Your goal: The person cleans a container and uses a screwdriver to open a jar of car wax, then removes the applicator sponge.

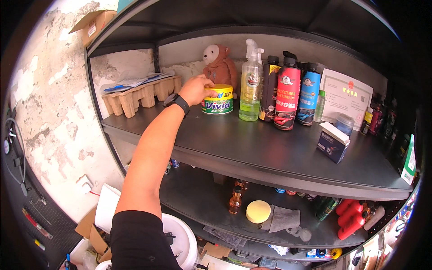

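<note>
My left hand (199, 89), with a dark watch on its wrist, grips the yellow lid of a green Vivid tub (217, 105) from its left side. The tub stands upright on the black metal shelf (216, 135). Behind it sits a brown plush toy (221, 67). To its right stand a clear spray bottle (249, 91) with green liquid, a red bottle (287, 94) and a blue bottle (307, 94). A pulp egg tray (141, 92) with papers and a pen on top lies to the left. Only a sliver of skin, possibly my right hand (260, 268), shows at the bottom edge.
A small dark box (333, 143), a lidded jar (344, 123) and a leaning certificate (347, 94) stand to the right. The lower shelf holds a yellow round sponge (258, 211), a grey cloth (285, 217) and red bottles (351, 216). Beneath my arm is a white bucket (189, 236).
</note>
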Tool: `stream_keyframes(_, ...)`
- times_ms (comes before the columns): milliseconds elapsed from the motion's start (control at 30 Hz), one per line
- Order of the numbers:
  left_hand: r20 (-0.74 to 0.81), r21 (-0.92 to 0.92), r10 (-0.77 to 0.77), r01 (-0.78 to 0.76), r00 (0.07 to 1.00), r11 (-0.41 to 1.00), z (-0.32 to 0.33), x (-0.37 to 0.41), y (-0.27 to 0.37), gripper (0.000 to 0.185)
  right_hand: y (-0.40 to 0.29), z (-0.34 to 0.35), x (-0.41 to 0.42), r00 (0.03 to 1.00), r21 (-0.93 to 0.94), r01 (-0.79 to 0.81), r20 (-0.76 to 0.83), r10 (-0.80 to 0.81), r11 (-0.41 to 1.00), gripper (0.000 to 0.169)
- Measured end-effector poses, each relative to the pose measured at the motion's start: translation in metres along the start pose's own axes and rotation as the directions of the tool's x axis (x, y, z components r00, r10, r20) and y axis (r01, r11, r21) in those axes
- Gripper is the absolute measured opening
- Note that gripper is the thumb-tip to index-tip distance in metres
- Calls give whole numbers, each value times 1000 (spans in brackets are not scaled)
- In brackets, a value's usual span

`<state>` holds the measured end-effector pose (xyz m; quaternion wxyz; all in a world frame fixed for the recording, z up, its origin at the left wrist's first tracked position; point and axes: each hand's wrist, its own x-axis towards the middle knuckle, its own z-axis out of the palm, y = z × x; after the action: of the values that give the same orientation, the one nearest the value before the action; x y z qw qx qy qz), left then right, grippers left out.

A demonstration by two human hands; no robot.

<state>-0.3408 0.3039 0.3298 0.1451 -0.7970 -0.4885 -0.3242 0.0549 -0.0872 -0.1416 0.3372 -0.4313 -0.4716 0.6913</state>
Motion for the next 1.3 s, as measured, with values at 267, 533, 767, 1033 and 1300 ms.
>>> stream_keyframes(267,74,-503,-123,143,990,852,15,-4,-50,43,1,0,-1,999,-2,-47,-7,47,999,29)
stream_keyframes(533,77,-250,-120,136,990,959,11,-10,-46,37,-6,4,-1,1000,-1,0,11,0,1000,29)
stream_keyframes(767,-51,-75,-35,31,998,997,9,-3,-17,29,-3,2,-5,1000,8,3,9,-3,1000,29)
stream_keyframes(1033,-118,-207,-15,-10,993,978,20,-3,-42,27,-11,10,-7,1000,38,15,21,-16,999,29)
stream_keyframes(1300,57,-180,-129,137,990,974,8,-10,-21,32,-14,15,-5,998,-9,43,39,-43,999,30)
